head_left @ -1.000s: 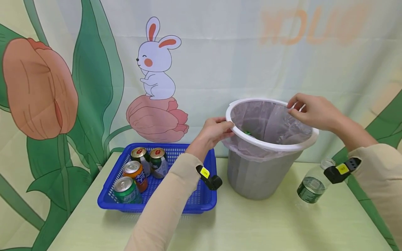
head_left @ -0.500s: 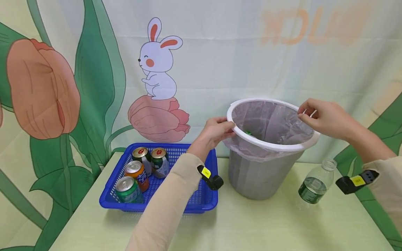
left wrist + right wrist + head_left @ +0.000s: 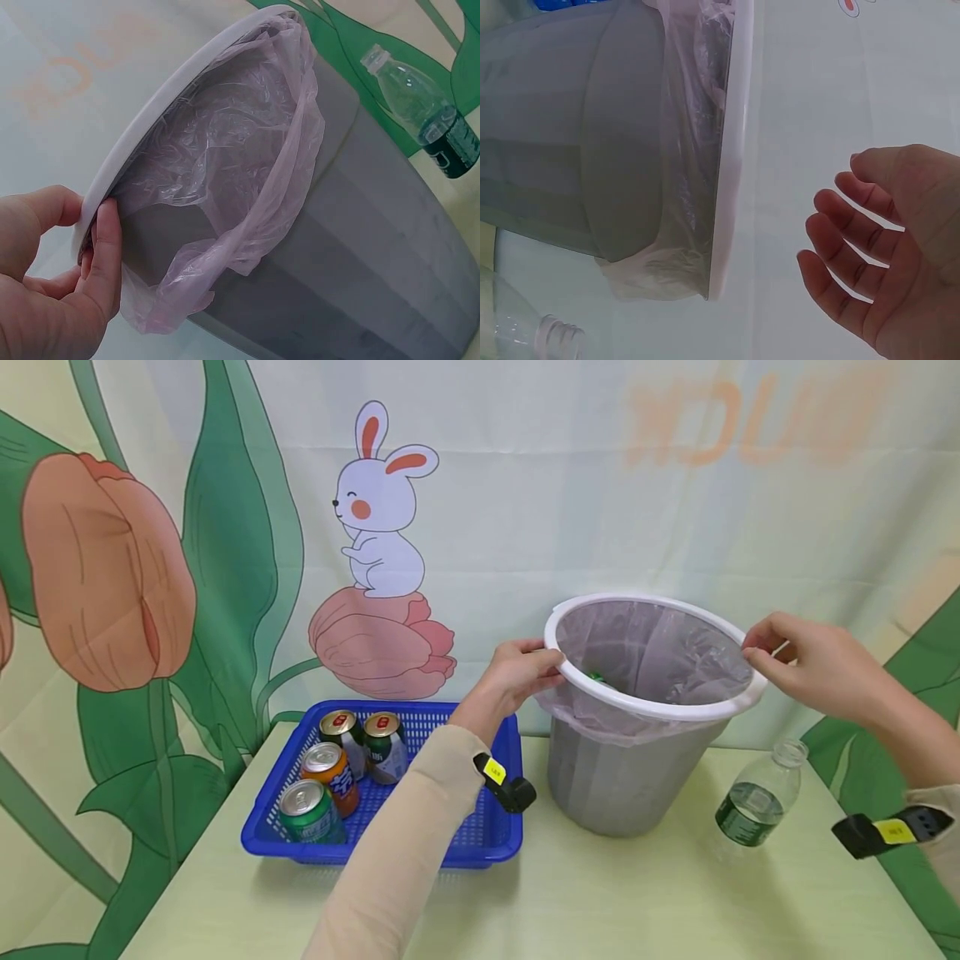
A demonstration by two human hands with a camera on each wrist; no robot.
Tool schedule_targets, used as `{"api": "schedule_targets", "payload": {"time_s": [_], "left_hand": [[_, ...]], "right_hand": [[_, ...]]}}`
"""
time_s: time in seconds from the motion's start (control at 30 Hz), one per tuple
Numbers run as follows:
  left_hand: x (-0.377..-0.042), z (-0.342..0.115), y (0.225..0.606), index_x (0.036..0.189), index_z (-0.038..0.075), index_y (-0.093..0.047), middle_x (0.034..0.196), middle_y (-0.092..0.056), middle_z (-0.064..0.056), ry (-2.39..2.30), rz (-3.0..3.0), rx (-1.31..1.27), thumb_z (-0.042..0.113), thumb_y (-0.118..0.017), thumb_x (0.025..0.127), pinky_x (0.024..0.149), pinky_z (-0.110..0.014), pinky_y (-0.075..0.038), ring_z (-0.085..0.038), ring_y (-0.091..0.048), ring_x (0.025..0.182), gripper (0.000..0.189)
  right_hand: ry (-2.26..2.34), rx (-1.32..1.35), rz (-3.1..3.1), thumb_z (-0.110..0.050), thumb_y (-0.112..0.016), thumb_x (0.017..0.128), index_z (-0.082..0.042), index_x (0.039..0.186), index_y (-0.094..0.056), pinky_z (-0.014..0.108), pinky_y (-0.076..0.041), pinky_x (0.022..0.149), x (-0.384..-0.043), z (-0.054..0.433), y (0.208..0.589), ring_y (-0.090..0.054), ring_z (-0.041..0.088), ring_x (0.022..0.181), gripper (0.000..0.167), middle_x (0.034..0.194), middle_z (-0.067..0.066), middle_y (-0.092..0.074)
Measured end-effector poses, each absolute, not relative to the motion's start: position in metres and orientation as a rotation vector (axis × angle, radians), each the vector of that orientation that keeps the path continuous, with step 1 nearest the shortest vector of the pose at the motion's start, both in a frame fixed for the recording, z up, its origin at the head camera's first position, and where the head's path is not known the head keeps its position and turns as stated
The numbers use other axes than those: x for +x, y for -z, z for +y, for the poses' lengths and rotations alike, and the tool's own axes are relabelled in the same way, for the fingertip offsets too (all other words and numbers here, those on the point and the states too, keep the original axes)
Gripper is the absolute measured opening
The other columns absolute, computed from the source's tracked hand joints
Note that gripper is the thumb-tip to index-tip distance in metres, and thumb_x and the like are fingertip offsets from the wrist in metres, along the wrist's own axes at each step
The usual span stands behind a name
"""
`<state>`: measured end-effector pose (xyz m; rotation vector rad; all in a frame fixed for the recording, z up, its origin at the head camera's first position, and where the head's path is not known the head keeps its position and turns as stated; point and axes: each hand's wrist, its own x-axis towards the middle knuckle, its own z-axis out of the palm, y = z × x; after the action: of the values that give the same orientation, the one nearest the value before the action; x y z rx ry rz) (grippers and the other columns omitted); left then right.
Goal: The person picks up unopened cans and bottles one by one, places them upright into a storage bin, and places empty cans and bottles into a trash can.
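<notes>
A grey trash bin point(image 3: 600, 777) stands upright, fitted with a white rim ring point(image 3: 645, 702) and a thin pinkish liner point(image 3: 277, 202) folded over its edge. On the bin's left side my left hand point(image 3: 513, 681) pinches the rim, thumb outside and fingers beneath, as the left wrist view shows. Beyond the right edge hovers my right hand point(image 3: 821, 664). Its fingers are loosely curled and hold nothing; in the right wrist view a gap separates it from the rim. Something small and green point(image 3: 596, 677) lies inside the bin, mostly hidden.
A clear plastic bottle point(image 3: 750, 810) with a green label stands right of the bin. To the left, a blue basket point(image 3: 262, 843) contains a green can point(image 3: 307, 810), an orange can point(image 3: 330, 772) and two dark gold-topped cans point(image 3: 386, 747). A printed curtain point(image 3: 510, 527) hangs behind.
My right hand has moved right and slightly down, from over the bin's opening to past its right edge. The left hand keeps its grip on the rim.
</notes>
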<state>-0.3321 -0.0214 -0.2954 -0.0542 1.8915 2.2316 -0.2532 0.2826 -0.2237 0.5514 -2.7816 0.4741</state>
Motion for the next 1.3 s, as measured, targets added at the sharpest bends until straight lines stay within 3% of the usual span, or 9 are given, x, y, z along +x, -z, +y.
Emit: {"api": "schedule_targets", "payload": {"time_s": [0.37, 0.67, 1.07, 1.17, 1.3], "left_hand": [[-0.332, -0.021, 0.295, 0.131, 0.002, -0.046, 0.109, -0.059, -0.013, -2.237, 1.894, -0.047, 0.005, -0.062, 0.084, 0.076, -0.028, -0.055, -0.020, -0.062, 0.085, 0.050], [-0.332, -0.021, 0.295, 0.131, 0.002, -0.047, 0.110, -0.058, -0.013, -2.234, 1.895, -0.037, 0.005, -0.063, 0.084, 0.076, -0.027, -0.055, -0.020, -0.063, 0.087, 0.049], [-0.328, -0.021, 0.296, 0.129, 0.003, -0.048, 0.111, -0.059, -0.012, -2.241, 1.871, -0.031, 0.005, -0.063, 0.084, 0.077, -0.029, -0.055, -0.020, -0.063, 0.088, 0.048], [-0.327, -0.022, 0.295, 0.130, 0.003, -0.048, 0.110, -0.059, -0.012, -2.242, 1.873, -0.028, 0.005, -0.062, 0.084, 0.077, -0.029, -0.055, -0.020, -0.063, 0.087, 0.048], [-0.328, -0.023, 0.295, 0.130, 0.003, -0.048, 0.111, -0.059, -0.012, -2.245, 1.874, -0.023, 0.005, -0.062, 0.084, 0.077, -0.029, -0.055, -0.020, -0.063, 0.087, 0.048]], "right_hand": [[-0.482, 0.519, -2.777, -0.024, -0.054, 0.092, -0.006, 0.103, -0.057, 0.031, -0.046, 0.059, -0.240, 0.290, 0.238, -0.060, 0.032, 0.088, 0.021, 0.098, 0.012, -0.063], [-0.505, 0.544, -2.696, -0.020, -0.057, 0.091, -0.009, 0.100, -0.057, 0.026, -0.046, 0.054, -0.231, 0.299, 0.255, -0.062, 0.035, 0.086, 0.014, 0.095, 0.013, -0.064], [-0.533, 0.424, -2.660, -0.023, -0.054, 0.093, -0.007, 0.104, -0.057, 0.050, -0.050, 0.063, -0.216, 0.305, 0.284, -0.059, 0.037, 0.089, 0.019, 0.098, 0.015, -0.063], [-0.543, 0.371, -2.658, -0.026, -0.052, 0.094, -0.008, 0.105, -0.056, 0.044, -0.049, 0.060, -0.213, 0.309, 0.289, -0.059, 0.038, 0.089, 0.022, 0.098, 0.015, -0.063], [-0.551, 0.292, -2.622, -0.026, -0.052, 0.093, -0.007, 0.105, -0.056, 0.026, -0.044, 0.054, -0.212, 0.315, 0.295, -0.058, 0.036, 0.087, 0.023, 0.096, 0.015, -0.063]]}}
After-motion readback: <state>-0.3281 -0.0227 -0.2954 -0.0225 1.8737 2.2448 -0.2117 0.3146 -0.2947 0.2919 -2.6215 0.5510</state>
